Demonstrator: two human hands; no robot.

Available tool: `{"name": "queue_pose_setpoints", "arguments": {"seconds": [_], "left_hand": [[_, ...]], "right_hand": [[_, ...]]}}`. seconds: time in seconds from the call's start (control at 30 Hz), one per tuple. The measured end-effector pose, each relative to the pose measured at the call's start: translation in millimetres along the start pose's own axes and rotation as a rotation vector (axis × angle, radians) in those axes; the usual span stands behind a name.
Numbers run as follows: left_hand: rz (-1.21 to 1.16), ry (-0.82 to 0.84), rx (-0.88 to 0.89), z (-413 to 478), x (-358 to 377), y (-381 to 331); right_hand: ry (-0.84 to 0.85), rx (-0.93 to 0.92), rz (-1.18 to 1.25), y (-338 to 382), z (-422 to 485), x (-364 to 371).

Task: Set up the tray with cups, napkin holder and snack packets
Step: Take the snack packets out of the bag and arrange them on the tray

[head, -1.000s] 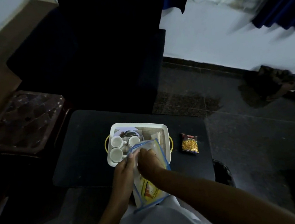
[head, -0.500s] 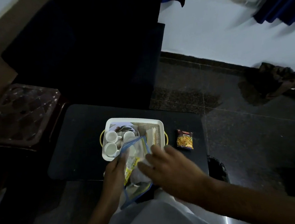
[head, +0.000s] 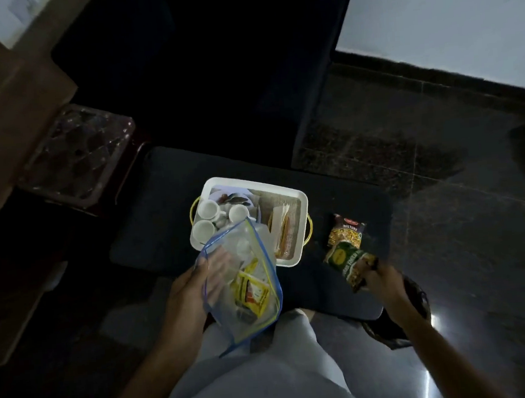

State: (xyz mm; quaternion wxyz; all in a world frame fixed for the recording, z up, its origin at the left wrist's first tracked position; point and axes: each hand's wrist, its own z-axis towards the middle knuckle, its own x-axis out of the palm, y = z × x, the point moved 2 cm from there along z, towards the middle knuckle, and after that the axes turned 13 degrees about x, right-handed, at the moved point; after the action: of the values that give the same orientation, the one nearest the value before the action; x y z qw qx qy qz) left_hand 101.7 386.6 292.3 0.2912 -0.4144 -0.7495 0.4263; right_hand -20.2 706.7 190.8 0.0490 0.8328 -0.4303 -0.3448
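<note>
A white tray (head: pixel 298 197) with yellow handles sits on a small dark table (head: pixel 168 212). Three small white cups (head: pixel 208 210) stand in its left half, and a napkin holder (head: pixel 284 233) with napkins lies in its right half. My left hand (head: pixel 193 293) grips a clear zip bag (head: pixel 246 291) with a blue edge, holding yellow packets, near the tray's front corner. My right hand (head: pixel 383 278) pinches a green snack packet (head: pixel 348 262) over the table, right of the tray. Just behind it lies a dark "Mixture" snack packet (head: pixel 346 228).
A dark sofa (head: pixel 214 77) stands behind the table. A glass-topped side table (head: pixel 75 154) is at the left. Dark tiled floor (head: pixel 442 184) spreads to the right. A dark woven object (head: pixel 399 323) lies on the floor under my right forearm. My lap is at the bottom.
My right hand left the zip bag and swung right, now holding a green snack packet beside the Mixture packet. My left hand kept the bag. The view tilted down.
</note>
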Motion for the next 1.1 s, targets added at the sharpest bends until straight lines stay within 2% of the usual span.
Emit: {"name": "queue_pose_setpoints", "arguments": {"seconds": [0.17, 0.23, 0.33, 0.4, 0.47, 0.53, 0.67, 0.73, 0.77, 0.83, 0.9, 0.97, 1.0, 1.03, 1.07, 1.1], "left_hand": [[-0.024, -0.091, 0.012, -8, 24, 9], [-0.058, -0.139, 0.016, -10, 31, 14], [-0.09, -0.215, 0.017, -11, 39, 18], [-0.079, -0.262, 0.017, -12, 44, 20], [-0.047, -0.285, 0.023, -13, 48, 18], [-0.02, -0.305, 0.021, -13, 51, 19], [-0.01, -0.309, 0.024, -14, 57, 19], [0.003, -0.302, 0.036, -15, 60, 20], [0.012, -0.298, 0.041, -15, 61, 21], [0.024, -0.299, 0.053, -15, 62, 21], [0.022, -0.288, 0.05, -16, 65, 18], [0.043, -0.241, 0.053, -19, 69, 14], [0.055, -0.216, 0.059, -18, 70, 12], [0.071, -0.21, 0.06, -19, 73, 9], [0.096, -0.211, 0.055, -18, 75, 8], [0.112, -0.208, 0.052, -18, 76, 4]], "right_hand": [[0.049, 0.246, -0.016, -51, 74, 42], [0.104, 0.328, 0.075, -60, 92, 55], [0.217, 0.401, 0.216, -68, 113, 69], [0.273, 0.413, 0.222, -75, 124, 72], [0.225, 0.344, 0.158, -76, 130, 70], [0.09, 0.263, 0.023, -75, 134, 60], [-0.021, 0.24, -0.149, -74, 121, 41], [-0.105, 0.098, -0.203, -58, 103, 29], [-0.165, -0.049, -0.179, -45, 88, 22], [-0.243, -0.46, 0.007, -10, 39, 6], [-0.224, -0.839, 0.158, 31, -26, -9], [-0.095, -1.165, 0.113, 68, -88, -11], [0.025, -1.307, 0.003, 84, -111, -5], [0.161, -1.403, -0.204, 99, -127, 7], [0.282, -1.427, -0.502, 110, -138, 25], [0.351, -1.353, -0.825, 118, -144, 45]]}}
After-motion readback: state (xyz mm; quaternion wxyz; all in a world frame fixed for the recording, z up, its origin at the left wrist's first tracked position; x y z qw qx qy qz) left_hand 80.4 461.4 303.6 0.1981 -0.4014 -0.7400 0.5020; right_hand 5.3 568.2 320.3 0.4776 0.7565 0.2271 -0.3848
